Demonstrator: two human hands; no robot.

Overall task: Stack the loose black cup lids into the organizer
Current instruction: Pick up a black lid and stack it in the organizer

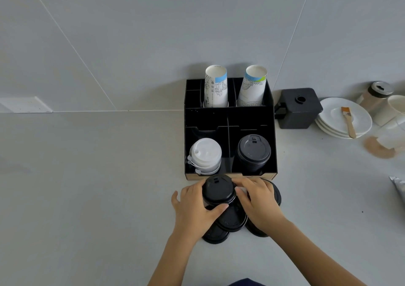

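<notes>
A black organizer (229, 116) stands against the wall. Its front right compartment holds a stack of black lids (253, 149); the front left one holds a stack of white lids (205, 155). Just in front of the organizer, my left hand (192, 206) grips a short stack of black lids (219, 190) from the left. My right hand (256, 202) touches the same stack from the right, its fingers on the rim. Under and around my hands lie several loose black lids (231, 220) on the counter, partly hidden.
Two paper cup stacks (215, 87) stand in the organizer's back compartments. To the right are a black box (298, 108), stacked white plates (344, 119) with a brush (348, 121), a jar (375, 95) and cups. A wall outlet plate (25, 104) sits far left.
</notes>
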